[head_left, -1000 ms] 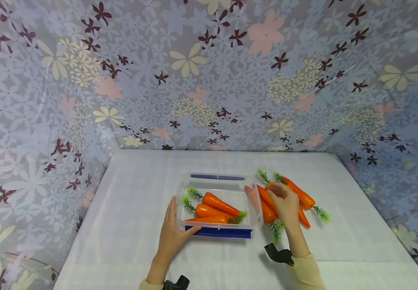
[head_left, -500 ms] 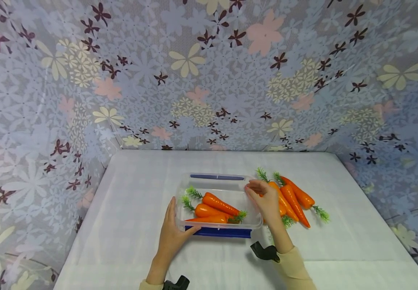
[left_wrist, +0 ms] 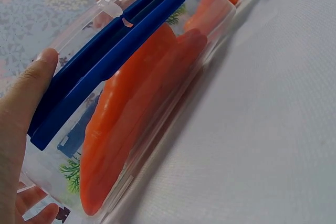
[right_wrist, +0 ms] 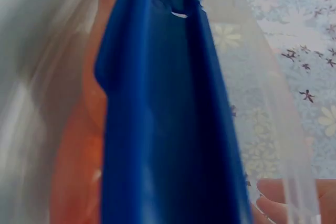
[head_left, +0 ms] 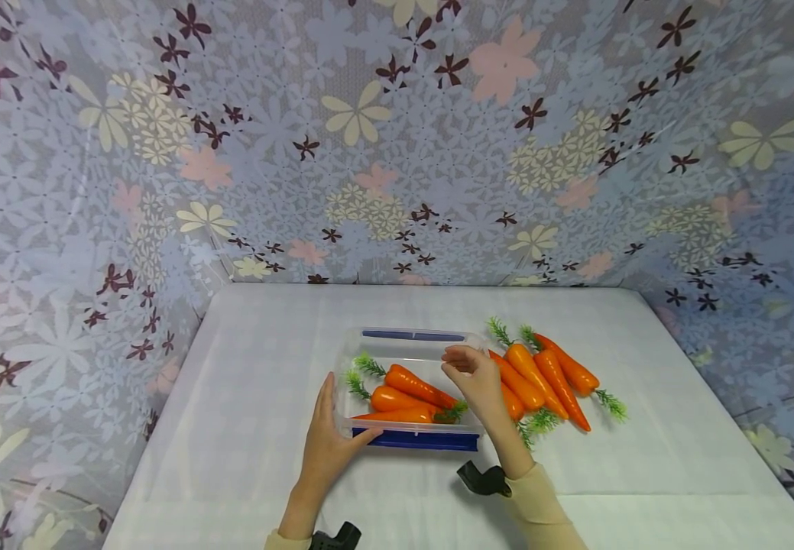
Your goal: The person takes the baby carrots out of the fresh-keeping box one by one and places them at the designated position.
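A clear plastic food container (head_left: 431, 350) with blue latches stands on the white-covered table. Several orange toy carrots (head_left: 403, 399) with green tops lie inside it. My left hand (head_left: 331, 437) grips its near left corner, with the thumb by the front blue latch (left_wrist: 113, 61) and the fingers along the left wall. My right hand (head_left: 477, 380) hovers over the container's right side, fingers loosely bent, and I see nothing between them. In the right wrist view its fingertips (right_wrist: 273, 190) show past the clear rim.
Just right of the container, several more carrots (head_left: 553, 378) lie side by side on the table (head_left: 252, 359), some touching. Flowered fabric (head_left: 397, 191) rises behind and on both sides of the table.
My right hand has moved left from the loose carrots, across the container's right rim, to above its inside. My left hand and the container have stayed where they were.
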Demonstrator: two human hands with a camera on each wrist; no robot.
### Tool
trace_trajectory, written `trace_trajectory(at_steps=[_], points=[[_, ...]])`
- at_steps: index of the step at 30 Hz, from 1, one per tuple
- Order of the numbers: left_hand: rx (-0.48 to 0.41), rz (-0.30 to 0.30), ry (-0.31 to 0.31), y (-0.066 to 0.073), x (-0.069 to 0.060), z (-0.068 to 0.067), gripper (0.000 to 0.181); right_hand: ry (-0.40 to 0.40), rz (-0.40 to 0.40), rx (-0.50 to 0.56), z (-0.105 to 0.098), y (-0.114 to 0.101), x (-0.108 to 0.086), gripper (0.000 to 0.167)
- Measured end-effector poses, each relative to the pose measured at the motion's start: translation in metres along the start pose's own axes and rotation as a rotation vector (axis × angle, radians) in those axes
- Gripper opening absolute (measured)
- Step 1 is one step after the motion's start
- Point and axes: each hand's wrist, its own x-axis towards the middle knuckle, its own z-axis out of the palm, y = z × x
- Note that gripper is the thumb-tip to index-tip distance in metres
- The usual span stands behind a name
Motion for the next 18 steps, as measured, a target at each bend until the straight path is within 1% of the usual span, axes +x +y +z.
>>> trace_trajectory(at_steps=[4, 7, 9, 12, 18], points=[[0.007, 0.003, 0.002, -0.0005, -0.0005, 0.0009, 0.117, -0.025, 0.006, -0.025, 0.0038, 0.0, -0.001, 0.021], [0.005, 0.005, 0.001, -0.0004, -0.0006, 0.0012, 0.117, -0.034, -0.013, -0.05, 0.0051, 0.0009, -0.0009, 0.021], [0.007, 0.005, 0.002, -0.0008, -0.0007, 0.001, 0.117, -0.055, -0.024, -0.049, 0.0058, 0.0021, -0.0003, 0.021], [0.009, 0.007, 0.001, -0.0011, -0.0006, 0.0008, 0.116, -0.115, -0.028, -0.047, 0.0066, 0.0053, 0.0016, 0.021], [0.008, 0.0, -0.01, -0.0006, -0.0007, 0.0001, 0.116, -0.255, 0.05, -0.041, 0.0071, 0.0087, 0.0044, 0.025]])
